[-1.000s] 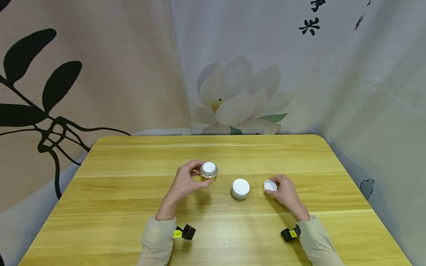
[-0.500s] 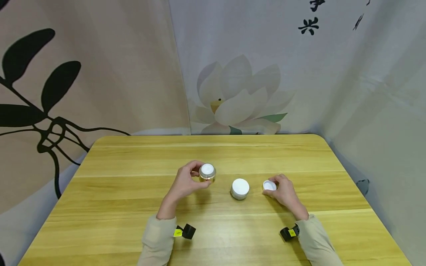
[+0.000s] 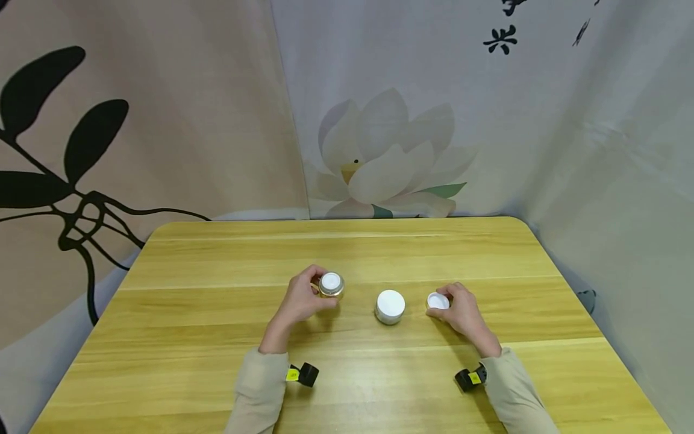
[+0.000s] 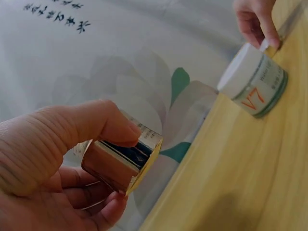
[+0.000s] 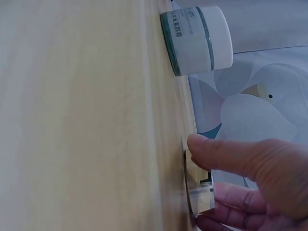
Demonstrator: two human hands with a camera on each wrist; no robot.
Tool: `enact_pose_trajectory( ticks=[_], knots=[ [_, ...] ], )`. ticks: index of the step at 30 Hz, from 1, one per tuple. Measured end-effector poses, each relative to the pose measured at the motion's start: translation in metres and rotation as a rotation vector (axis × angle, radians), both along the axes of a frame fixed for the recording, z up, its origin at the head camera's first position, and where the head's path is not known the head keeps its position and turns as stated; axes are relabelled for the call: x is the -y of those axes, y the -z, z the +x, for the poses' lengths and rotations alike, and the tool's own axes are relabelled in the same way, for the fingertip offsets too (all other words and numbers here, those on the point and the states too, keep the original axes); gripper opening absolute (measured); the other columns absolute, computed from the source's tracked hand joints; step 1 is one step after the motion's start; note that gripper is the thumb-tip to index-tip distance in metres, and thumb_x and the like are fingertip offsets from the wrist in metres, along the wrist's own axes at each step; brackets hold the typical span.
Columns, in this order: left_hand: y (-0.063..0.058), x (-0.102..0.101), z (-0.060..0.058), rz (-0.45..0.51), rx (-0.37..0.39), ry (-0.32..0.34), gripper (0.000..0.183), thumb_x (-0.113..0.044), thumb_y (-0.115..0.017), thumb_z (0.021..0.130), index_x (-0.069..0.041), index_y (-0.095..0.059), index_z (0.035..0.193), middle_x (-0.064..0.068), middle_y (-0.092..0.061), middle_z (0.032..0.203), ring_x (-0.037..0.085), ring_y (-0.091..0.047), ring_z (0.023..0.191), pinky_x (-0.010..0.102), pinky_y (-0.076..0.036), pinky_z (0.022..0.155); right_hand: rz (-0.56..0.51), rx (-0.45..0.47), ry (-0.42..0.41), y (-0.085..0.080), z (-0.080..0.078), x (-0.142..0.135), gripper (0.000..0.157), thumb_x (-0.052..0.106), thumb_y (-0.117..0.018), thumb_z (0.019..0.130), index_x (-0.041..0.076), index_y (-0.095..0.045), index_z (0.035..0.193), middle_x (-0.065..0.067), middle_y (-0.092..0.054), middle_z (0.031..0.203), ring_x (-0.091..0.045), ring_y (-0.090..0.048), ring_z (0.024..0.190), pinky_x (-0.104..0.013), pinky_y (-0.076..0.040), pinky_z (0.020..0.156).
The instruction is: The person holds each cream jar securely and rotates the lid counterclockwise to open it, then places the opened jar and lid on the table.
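In the head view my left hand grips a small gold cream jar with a white centre on top. The left wrist view shows the thumb pressed on the jar's shiny side and the fingers curled beneath it, the jar raised above the table. My right hand pinches a gold jar lid by its edge, its white inside facing up. In the right wrist view that lid lies right at the tabletop, between thumb and fingers.
Between the two hands a white-capped V7 cream jar stands upright on the wooden table. A patterned cloth hangs behind the table's far edge. Each wrist wears a small black camera.
My left hand has moved a little to the left with the gold jar, which sits slightly lower in the head view. The right hand and its lid hold nearly still.
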State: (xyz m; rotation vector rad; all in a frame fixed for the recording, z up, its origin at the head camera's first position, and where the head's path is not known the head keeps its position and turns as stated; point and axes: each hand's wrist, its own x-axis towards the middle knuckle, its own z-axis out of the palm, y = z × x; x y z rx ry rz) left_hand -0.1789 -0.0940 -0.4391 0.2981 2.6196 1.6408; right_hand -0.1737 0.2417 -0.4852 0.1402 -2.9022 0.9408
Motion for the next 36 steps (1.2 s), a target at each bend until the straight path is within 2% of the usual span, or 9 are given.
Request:
enact_pose_trajectory(
  ticks=[11,21,36],
  knots=[
    [0.018,0.000,-0.007,-0.074,0.068,-0.035,0.046,0.003,-0.079,0.064,0.002,-0.056,0.104,0.011,-0.058,0.094,0.023,-0.051,0.084,0.035,-0.044,0.075,-0.009,0.008,0.001,-0.002,0.000,0.001,0.043,0.014,-0.084,0.066,-0.009,-0.063,0.097,-0.017,-0.059,0.094,-0.033,-0.057,0.087,-0.046,-0.047,0.077],
    [0.029,0.001,-0.009,-0.110,0.059,-0.036,0.049,0.004,-0.078,0.061,0.005,-0.055,0.104,0.014,-0.059,0.097,0.026,-0.054,0.090,0.042,-0.046,0.083,-0.019,0.012,0.004,0.000,0.001,0.000,0.043,0.014,-0.084,0.066,-0.008,-0.063,0.097,-0.017,-0.059,0.094,-0.032,-0.057,0.087,-0.045,-0.047,0.077],
    [0.040,0.004,-0.010,-0.134,0.026,-0.023,0.045,0.003,-0.079,0.061,0.004,-0.056,0.100,0.013,-0.060,0.094,0.026,-0.056,0.088,0.041,-0.047,0.080,-0.010,0.017,0.003,-0.001,0.001,0.001,0.042,0.013,-0.084,0.067,-0.008,-0.063,0.097,-0.018,-0.059,0.095,-0.032,-0.057,0.088,-0.046,-0.046,0.078]
  ],
)
